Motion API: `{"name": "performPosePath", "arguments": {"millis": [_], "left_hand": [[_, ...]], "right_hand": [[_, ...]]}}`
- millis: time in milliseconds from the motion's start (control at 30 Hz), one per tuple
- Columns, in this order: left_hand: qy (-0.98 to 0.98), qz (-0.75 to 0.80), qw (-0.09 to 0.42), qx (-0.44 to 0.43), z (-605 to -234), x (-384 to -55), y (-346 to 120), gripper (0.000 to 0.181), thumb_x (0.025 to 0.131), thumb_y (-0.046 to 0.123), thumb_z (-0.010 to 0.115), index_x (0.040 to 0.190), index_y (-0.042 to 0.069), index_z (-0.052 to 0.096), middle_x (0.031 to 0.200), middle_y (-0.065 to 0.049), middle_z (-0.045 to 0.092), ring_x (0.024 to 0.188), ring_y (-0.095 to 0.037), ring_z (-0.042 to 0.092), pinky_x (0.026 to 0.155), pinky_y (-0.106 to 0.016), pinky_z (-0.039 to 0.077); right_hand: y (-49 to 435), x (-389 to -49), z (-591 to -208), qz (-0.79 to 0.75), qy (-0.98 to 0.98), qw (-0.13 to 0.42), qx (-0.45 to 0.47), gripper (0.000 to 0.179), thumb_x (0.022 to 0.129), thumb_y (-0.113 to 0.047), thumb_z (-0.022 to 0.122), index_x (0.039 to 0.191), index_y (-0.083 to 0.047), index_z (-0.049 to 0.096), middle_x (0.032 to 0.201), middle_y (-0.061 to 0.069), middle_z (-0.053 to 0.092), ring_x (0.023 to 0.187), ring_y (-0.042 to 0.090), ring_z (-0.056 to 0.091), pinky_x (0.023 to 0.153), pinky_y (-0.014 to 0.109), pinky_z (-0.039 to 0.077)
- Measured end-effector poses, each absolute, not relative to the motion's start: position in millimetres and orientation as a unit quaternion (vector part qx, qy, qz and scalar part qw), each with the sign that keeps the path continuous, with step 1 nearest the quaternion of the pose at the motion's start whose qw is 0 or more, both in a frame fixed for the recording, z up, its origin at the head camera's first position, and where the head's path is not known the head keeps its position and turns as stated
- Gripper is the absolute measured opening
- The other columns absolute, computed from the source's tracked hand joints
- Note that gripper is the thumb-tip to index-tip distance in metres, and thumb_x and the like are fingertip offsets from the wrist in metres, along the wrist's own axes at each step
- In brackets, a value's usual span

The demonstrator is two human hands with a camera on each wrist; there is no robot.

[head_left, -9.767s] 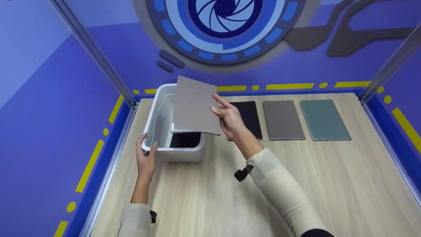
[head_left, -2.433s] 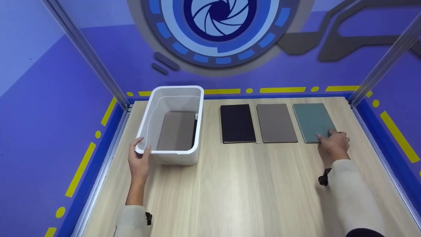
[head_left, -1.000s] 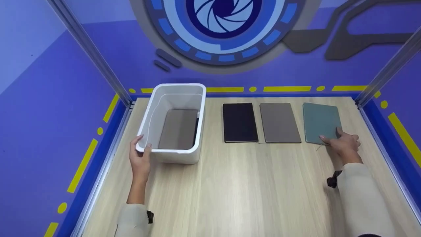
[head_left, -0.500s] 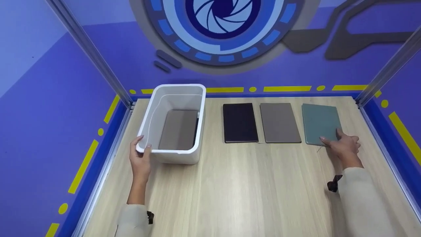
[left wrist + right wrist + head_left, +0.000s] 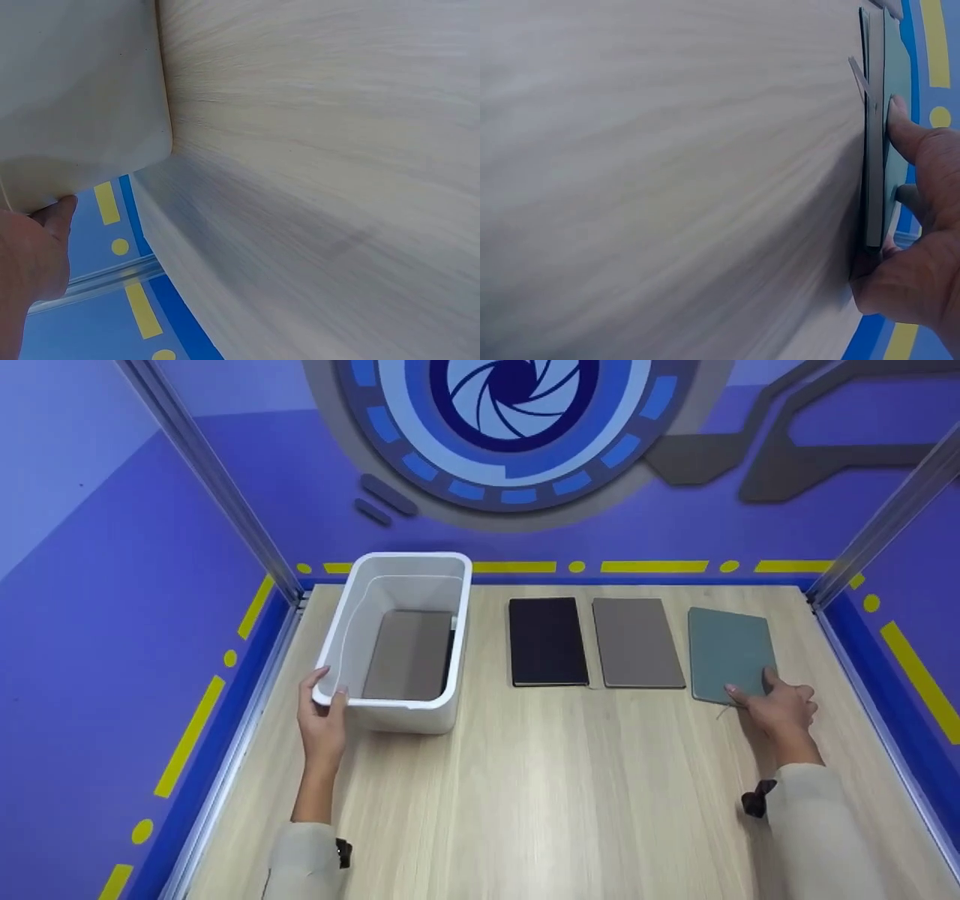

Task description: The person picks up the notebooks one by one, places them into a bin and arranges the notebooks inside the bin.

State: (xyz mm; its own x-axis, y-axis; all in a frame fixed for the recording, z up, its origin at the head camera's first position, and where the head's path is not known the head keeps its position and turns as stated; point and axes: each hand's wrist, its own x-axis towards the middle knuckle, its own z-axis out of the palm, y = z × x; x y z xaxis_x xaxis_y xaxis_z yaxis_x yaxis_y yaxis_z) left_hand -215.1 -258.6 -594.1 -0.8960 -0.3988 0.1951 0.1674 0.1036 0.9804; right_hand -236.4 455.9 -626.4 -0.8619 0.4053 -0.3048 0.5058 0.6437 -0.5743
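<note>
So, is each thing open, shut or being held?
White plastic bin: open-topped, upright; left hand grips its rim.
Grey-brown notebook in bin: closed, lying down.
Dark item in bin: mostly hidden, can't tell.
Black notebook: closed, flat.
Other grey-brown notebook: closed, flat.
Green notebook: closed; right hand holds its corner.

Even, bright light leaves a pale sheen on the worktop [image 5: 540,802]; soft shadows lie by the bin [image 5: 401,718] and green book [image 5: 875,165]. Wrist views look slightly blurred.
</note>
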Motion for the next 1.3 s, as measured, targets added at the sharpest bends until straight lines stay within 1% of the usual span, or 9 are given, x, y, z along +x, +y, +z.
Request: {"name": "performPosePath", "arguments": {"millis": [333, 500, 633, 867, 1100, 1300], "left_hand": [[-0.724, -0.657, 0.194, 0.081, -589.3, -212.3, -261.2, 0.048, 0.106, 0.008, 0.059, 0.152, 0.010, 0.048, 0.150, -0.016, 0.053, 0.128, -0.022, 0.054, 0.095, -0.013, 0.048], [-0.717, -0.661, 0.203, 0.085, -589.8, -212.4, -262.1, 0.048, 0.105, 0.006, 0.060, 0.151, 0.009, 0.049, 0.151, -0.017, 0.052, 0.130, -0.025, 0.053, 0.096, -0.012, 0.047], [-0.719, -0.660, 0.201, 0.085, -592.2, -213.6, -261.9, 0.048, 0.105, 0.005, 0.060, 0.152, 0.009, 0.049, 0.149, -0.018, 0.053, 0.130, -0.027, 0.054, 0.095, -0.013, 0.048], [-0.722, -0.659, 0.194, 0.081, -592.2, -214.7, -261.6, 0.048, 0.106, 0.007, 0.059, 0.153, 0.010, 0.048, 0.150, -0.017, 0.052, 0.131, -0.026, 0.054, 0.096, -0.013, 0.047], [-0.723, -0.659, 0.187, 0.085, -592.1, -212.1, -262.6, 0.050, 0.107, 0.009, 0.059, 0.154, 0.011, 0.046, 0.152, -0.018, 0.050, 0.135, -0.028, 0.052, 0.097, -0.012, 0.046], [-0.722, -0.661, 0.186, 0.084, -590.9, -213.6, -261.6, 0.049, 0.107, 0.008, 0.059, 0.154, 0.010, 0.046, 0.152, -0.018, 0.050, 0.135, -0.026, 0.052, 0.097, -0.012, 0.046]], "right_hand": [[448.0, -230.8, -626.5, -0.331, 0.906, 0.076, 0.253, 0.105, 0.101, -0.063, 0.060, 0.169, -0.010, 0.001, 0.158, 0.050, 0.006, 0.143, 0.066, 0.020, 0.113, 0.079, 0.027], [444.2, -228.6, -629.1, -0.326, 0.910, 0.072, 0.247, 0.105, 0.100, -0.065, 0.059, 0.169, -0.009, 0.003, 0.156, 0.051, 0.010, 0.141, 0.065, 0.022, 0.111, 0.077, 0.028], [442.7, -225.3, -629.1, -0.325, 0.910, 0.066, 0.251, 0.105, 0.101, -0.065, 0.059, 0.169, -0.009, 0.003, 0.155, 0.051, 0.010, 0.140, 0.065, 0.022, 0.110, 0.076, 0.028], [441.5, -220.6, -629.9, -0.338, 0.902, 0.063, 0.261, 0.104, 0.101, -0.063, 0.059, 0.170, -0.010, 0.002, 0.157, 0.050, 0.007, 0.142, 0.065, 0.020, 0.113, 0.076, 0.026], [438.5, -216.8, -633.8, -0.339, 0.901, 0.063, 0.264, 0.104, 0.100, -0.064, 0.060, 0.170, -0.012, 0.002, 0.157, 0.049, 0.010, 0.141, 0.063, 0.021, 0.112, 0.076, 0.028], [436.4, -211.2, -633.2, -0.333, 0.902, 0.061, 0.268, 0.104, 0.100, -0.064, 0.060, 0.170, -0.011, 0.003, 0.156, 0.050, 0.012, 0.140, 0.063, 0.023, 0.111, 0.074, 0.029]]}}
